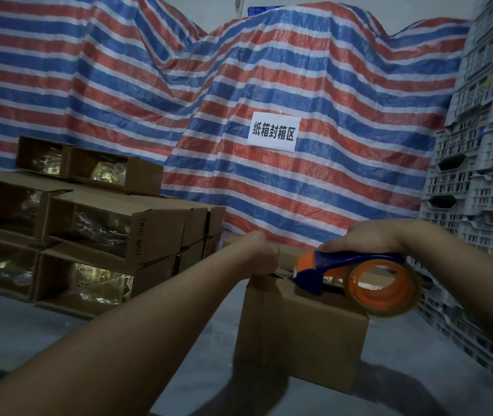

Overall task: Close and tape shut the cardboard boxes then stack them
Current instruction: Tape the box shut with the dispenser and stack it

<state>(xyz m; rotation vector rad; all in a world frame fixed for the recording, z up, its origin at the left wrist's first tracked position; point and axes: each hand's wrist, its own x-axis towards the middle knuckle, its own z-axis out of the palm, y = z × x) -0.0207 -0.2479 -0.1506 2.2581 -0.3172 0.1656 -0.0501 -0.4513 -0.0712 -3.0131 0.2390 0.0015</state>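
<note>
A brown cardboard box [302, 334] stands on the grey floor in front of me, lower centre. My right hand [365, 237] grips the top of a blue and orange tape dispenser [359, 274], whose front end rests on the box's top. A roll of clear tape sits on its orange hub. My left hand [258, 253] is curled over the far left top edge of the box, holding it there. The box's flaps are mostly hidden behind the hands and the dispenser.
A pile of several cardboard boxes [89, 223] lying on their sides, open ends showing plastic-wrapped goods, fills the left. A striped tarp [239, 100] with a white paper sign [273, 132] hangs behind. Grey plastic crates [479, 145] stack up on the right.
</note>
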